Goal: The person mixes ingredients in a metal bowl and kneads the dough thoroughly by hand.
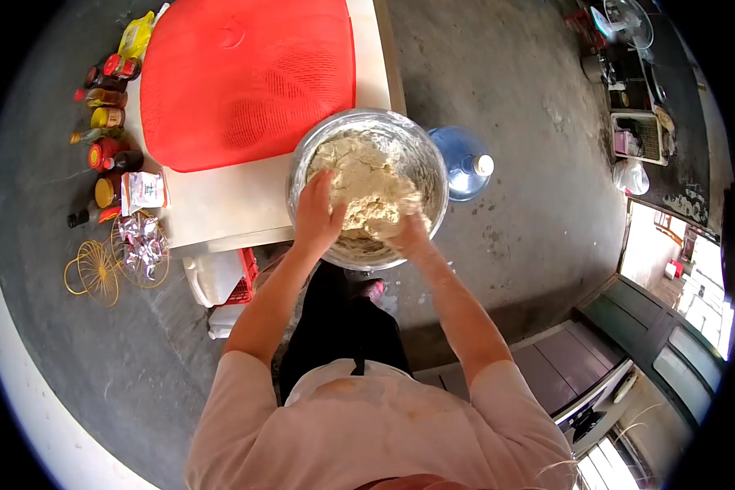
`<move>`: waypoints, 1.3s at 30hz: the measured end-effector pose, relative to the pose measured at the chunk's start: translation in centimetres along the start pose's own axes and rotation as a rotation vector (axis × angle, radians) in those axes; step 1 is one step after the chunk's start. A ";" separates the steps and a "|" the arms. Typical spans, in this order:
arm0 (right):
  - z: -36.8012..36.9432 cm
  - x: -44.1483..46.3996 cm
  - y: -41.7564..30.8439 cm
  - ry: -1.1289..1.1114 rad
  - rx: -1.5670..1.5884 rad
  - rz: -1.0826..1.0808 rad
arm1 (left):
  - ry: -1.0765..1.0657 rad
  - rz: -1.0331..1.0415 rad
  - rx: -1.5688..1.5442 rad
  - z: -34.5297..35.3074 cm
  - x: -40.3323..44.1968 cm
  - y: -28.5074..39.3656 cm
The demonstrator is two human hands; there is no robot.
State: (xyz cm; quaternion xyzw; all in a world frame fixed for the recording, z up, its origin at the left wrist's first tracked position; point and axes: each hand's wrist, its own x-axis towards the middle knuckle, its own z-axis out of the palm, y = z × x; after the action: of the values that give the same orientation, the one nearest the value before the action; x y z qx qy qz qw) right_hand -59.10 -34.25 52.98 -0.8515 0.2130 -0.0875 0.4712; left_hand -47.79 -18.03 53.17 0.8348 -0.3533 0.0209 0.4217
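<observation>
A large mass of pale, crumbly dough (355, 167) lies in a wide metal bowl (435, 163), whose inner wall is smeared with flour. My left hand (318, 214) grips the dough at its left side, thumb apart from the fingers and fingertips sunk into it. On the right, my right hand (407, 235) is closed on the lower right edge of the dough; its fingers are coated with dough and slightly blurred. The bowl stands at the corner of a light-coloured table (212, 204), partly over the edge.
A red plastic mesh cover (245, 82) lies on the table, touching or close to the bowl. Several jars and bottles (106, 118), a white packet (144, 190) and a wire basket (143, 245) are at the left. A blue water jug (459, 159) stands right of the bowl.
</observation>
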 end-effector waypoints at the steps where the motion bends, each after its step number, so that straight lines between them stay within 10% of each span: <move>1: 1.4 0.0 -1.5 0.068 -0.405 -0.120 | -0.002 -0.003 0.002 1.2 0.8 -0.1; 3: 3.3 1.4 -0.2 -0.495 -0.685 0.211 | 0.018 0.101 0.109 3.0 3.0 -0.8; 10: 3.3 5.1 0.8 -0.805 -0.941 0.256 | -0.206 0.150 0.259 5.8 8.3 -3.7; 18: 3.2 9.5 3.5 -0.540 -0.871 0.451 | -0.428 -0.030 0.461 9.1 11.9 -3.5; 20: 1.9 11.7 3.8 -0.801 -0.934 0.303 | -0.461 -0.034 0.438 10.5 13.2 -5.0; 24: -0.5 5.4 1.0 -0.329 0.243 0.611 | -0.547 -0.089 0.384 9.8 11.9 -5.0; 26: -1.1 2.5 1.8 -0.310 0.944 0.158 | -0.663 -0.131 0.388 8.0 13.0 -3.4; 30: 1.6 2.6 4.4 0.046 1.582 0.647 | -0.956 -0.309 0.278 7.9 14.3 -2.9; 33: 2.9 4.8 8.7 -0.047 0.512 0.307 | -0.882 -0.370 0.175 8.2 14.0 -4.1; 39: 1.3 7.0 7.6 -0.008 0.631 0.460 | -0.849 -0.591 -0.029 4.7 14.1 -0.7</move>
State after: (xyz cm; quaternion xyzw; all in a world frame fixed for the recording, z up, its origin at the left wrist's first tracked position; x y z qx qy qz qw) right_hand -54.49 -39.91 45.58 -0.5951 0.3592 -0.0371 0.7180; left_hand -38.06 -29.14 54.38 0.8280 -0.2426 -0.4447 0.2405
